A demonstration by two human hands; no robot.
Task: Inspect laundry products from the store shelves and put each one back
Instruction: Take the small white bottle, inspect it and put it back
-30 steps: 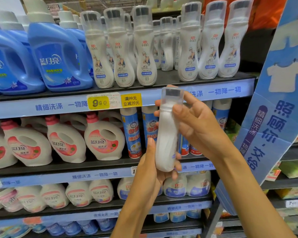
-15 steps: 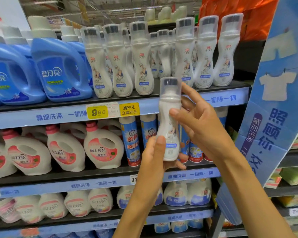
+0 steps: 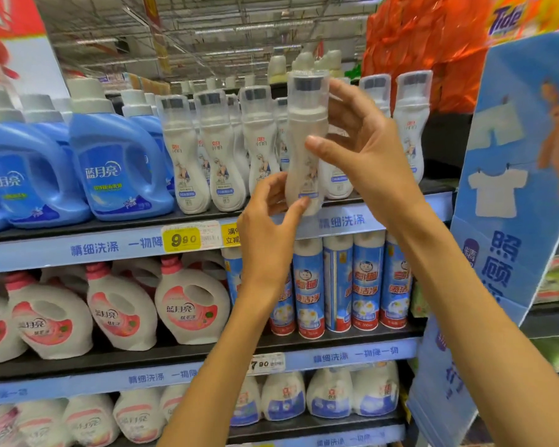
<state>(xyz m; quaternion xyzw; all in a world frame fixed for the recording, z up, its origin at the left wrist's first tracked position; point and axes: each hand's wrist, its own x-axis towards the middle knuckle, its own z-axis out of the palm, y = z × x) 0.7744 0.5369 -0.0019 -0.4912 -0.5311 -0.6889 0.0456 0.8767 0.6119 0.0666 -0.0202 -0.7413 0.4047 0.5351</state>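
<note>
"Tide" on orange banner (image 3: 505, 17); "9.80" on yellow price tag (image 3: 183, 241).

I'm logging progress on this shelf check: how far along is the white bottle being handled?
Done: the white bottle is off the shelf and held upright in front of its row. In hand: the right hand grips its upper body and the left hand holds its base, level with the top shelf. Left: setting it back in the gap in that row and letting go.

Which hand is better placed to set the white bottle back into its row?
Right. The right hand grips the white bottle along its body at shelf height, beside the row. The left hand only pinches its base from below.
</note>
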